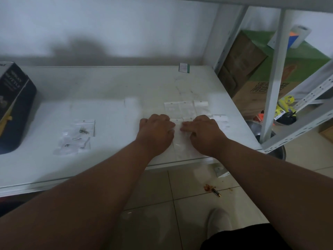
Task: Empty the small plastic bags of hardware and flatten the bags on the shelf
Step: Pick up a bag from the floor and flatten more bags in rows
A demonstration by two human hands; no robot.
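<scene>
Both hands rest palm down on a clear plastic bag [179, 139] lying on the white shelf [111, 159] near its front right edge. My left hand [155, 131] presses the bag's left side, my right hand [203, 131] its right side, fingertips almost meeting. Behind the hands lie several flattened empty bags [180, 108] in rows. To the left, a small pile of bags with dark screws inside [77, 135] lies on the shelf.
A dark box [14, 105] stands at the shelf's left end. A small green-edged packet [184, 67] lies at the back. Cardboard boxes [252, 73] and a metal upright [275, 78] stand to the right. A pen [216, 192] lies on the tiled floor.
</scene>
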